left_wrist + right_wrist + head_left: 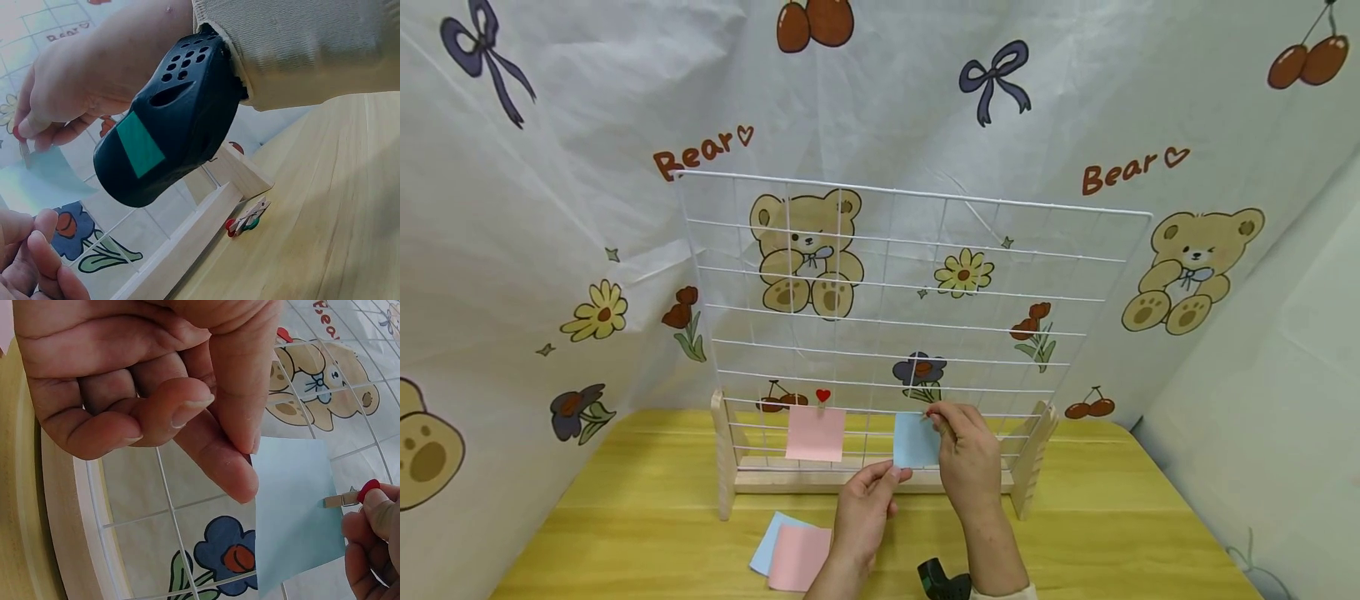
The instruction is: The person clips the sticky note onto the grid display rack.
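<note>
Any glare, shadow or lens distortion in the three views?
Left wrist: pale haze washes out the blue note, soft shadow across the tabletop; right wrist: wooden rail bows, probably lens distortion; head: bright sheen on the creased backdrop.

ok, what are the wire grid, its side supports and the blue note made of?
Wire grid: probably metal, white-coated; thin, straight, smooth.
Side supports: likely wood; pale, matte, apparently unpainted.
Blue note: looks like paper; matte, thin-edged, gently bowed.
</note>
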`<state>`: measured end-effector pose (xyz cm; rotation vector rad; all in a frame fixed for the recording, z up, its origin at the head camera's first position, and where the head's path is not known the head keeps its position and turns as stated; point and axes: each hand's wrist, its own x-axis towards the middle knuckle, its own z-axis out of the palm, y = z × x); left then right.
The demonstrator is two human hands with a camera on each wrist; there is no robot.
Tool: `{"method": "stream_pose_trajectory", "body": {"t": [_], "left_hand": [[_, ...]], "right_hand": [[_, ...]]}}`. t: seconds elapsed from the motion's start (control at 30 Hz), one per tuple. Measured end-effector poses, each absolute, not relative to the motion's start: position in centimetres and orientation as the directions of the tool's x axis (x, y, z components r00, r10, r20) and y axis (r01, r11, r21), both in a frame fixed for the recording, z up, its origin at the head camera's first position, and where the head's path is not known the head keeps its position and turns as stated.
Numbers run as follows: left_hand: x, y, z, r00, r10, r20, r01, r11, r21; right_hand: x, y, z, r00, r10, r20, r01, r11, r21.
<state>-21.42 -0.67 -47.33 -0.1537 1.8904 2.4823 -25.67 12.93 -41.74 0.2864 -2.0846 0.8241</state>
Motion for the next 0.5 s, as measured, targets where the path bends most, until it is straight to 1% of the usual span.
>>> {"method": "stream_pose_trajectory", "body": {"t": [0.17, 0.5], "left_hand": [[-21.43, -0.68, -47.32, -0.995, -0.052, -0.086, -0.069, -0.264, 0.962], [-21.54, -0.61, -47.43, -0.995, -0.058, -0.081, -0.063, -0.26, 0.963]], "right_hand": [[-25.58, 12.88, -41.62, -0.625, 0.089, 0.775, -0.467, 0.753, -0.463], [-25.87, 12.92, -41.46, -0.621, 0.081, 0.78, -0.485, 0.742, -0.463]]}}
